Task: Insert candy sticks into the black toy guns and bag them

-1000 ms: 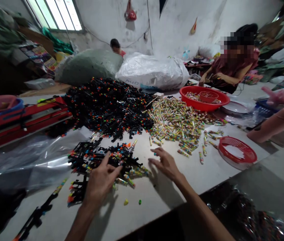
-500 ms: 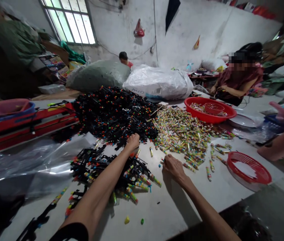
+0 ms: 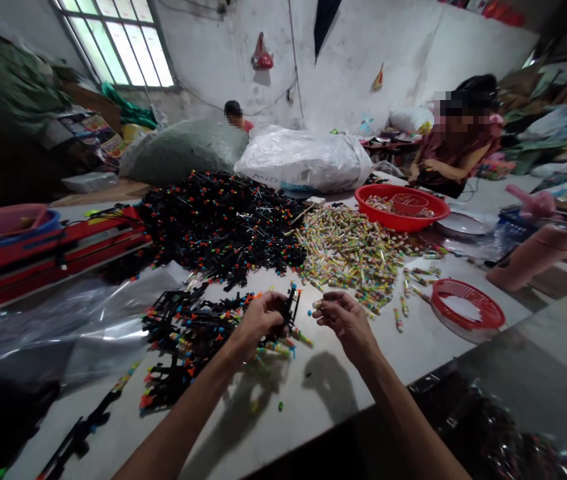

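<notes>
My left hand [image 3: 266, 317] is closed round a small black toy gun [image 3: 291, 308] with blue and orange bits, held upright above the table. Facing it on the right, my right hand [image 3: 339, 319] pinches a small pale piece at its fingertips, perhaps a candy tube; the fingers partly hide it. Behind my left hand lies a large heap of black toy parts [image 3: 213, 223]. Candy-filled tubes [image 3: 348, 250] form a pile beyond my right hand. A smaller group of black toys [image 3: 188, 333], some with tubes, lies beside my left forearm.
A red basin [image 3: 398, 223] and a red basket [image 3: 443, 323] stand at the right, near a pink bottle [image 3: 538, 257]. Large bags [image 3: 308, 160] lie behind the heaps. A red device [image 3: 53, 253] is at the left. Two people sit farther back.
My left hand has come back from the black heap and now holds a black toy gun. My right hand has lifted off the table with a small piece. The view has shifted slightly.
</notes>
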Demonstrator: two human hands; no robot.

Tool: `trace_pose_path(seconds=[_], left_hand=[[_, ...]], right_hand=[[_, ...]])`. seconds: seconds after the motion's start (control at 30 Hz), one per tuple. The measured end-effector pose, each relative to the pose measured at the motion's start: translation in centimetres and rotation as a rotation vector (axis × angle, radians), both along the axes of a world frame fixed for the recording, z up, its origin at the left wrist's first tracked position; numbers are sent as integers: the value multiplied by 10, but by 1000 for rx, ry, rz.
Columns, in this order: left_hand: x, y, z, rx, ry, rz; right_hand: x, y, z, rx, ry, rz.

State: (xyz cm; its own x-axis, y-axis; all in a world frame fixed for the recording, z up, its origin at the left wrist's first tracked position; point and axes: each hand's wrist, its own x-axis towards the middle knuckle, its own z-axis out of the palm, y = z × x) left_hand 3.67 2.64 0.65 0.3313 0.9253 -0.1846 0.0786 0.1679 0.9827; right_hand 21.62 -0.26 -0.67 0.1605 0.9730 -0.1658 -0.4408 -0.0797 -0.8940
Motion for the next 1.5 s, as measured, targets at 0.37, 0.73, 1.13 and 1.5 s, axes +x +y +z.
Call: trace_pose_path(seconds=[0.37,0.73,1.13,1.5], left_hand=[[8,-53,-25,-66,-222,254],[17,-55,-23,-61,-222,406],[24,-58,-14,-53,-254,512],[13,-54,-25,13,-112,617]], right_hand=[[-28,-64,-17,-46,-65,70],[-30,-85,-12,49,-318,74],[-36,-84,-19,530,-762,-31],[-44,-76,-49,776,-1239,-164]])
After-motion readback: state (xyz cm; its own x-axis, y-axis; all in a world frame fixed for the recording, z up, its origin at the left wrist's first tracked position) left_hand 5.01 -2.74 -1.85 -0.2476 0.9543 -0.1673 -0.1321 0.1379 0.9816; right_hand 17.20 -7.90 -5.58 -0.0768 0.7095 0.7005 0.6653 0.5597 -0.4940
